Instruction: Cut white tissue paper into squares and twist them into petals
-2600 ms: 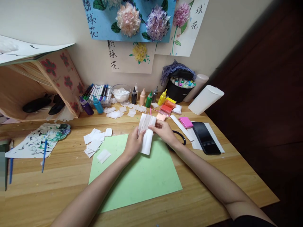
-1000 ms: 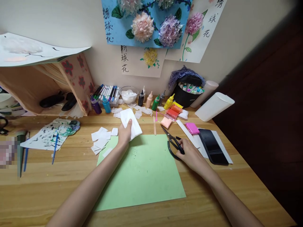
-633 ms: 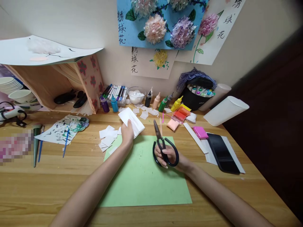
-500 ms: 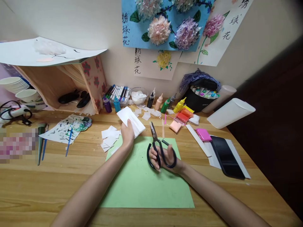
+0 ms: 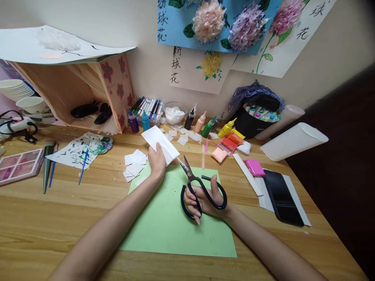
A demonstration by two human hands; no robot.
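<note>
My left hand (image 5: 157,160) grips a folded white paper strip (image 5: 159,143), held up at the far edge of a light green sheet (image 5: 175,226) that lies flat on the wooden desk (image 5: 58,218). My right hand (image 5: 205,199) has its thumb and fingers through the loops of black scissors (image 5: 195,185). The blades are slightly parted and point up-left toward the paper, a short gap away. A small pile of cut white paper squares (image 5: 134,164) lies just left of my left hand.
Along the wall stand marker pens (image 5: 146,107), small paint bottles (image 5: 205,124), a bowl (image 5: 174,114) and a black marker case (image 5: 252,117). At right lie a black phone (image 5: 283,197), a pink eraser (image 5: 254,167) and a white roll (image 5: 293,141). A painted sheet (image 5: 79,150), brushes and a palette (image 5: 17,164) are at left.
My right hand let go of the paper, reached right, picked up the scissors and brought them over the green sheet toward the paper. My left hand kept the folded paper raised.
</note>
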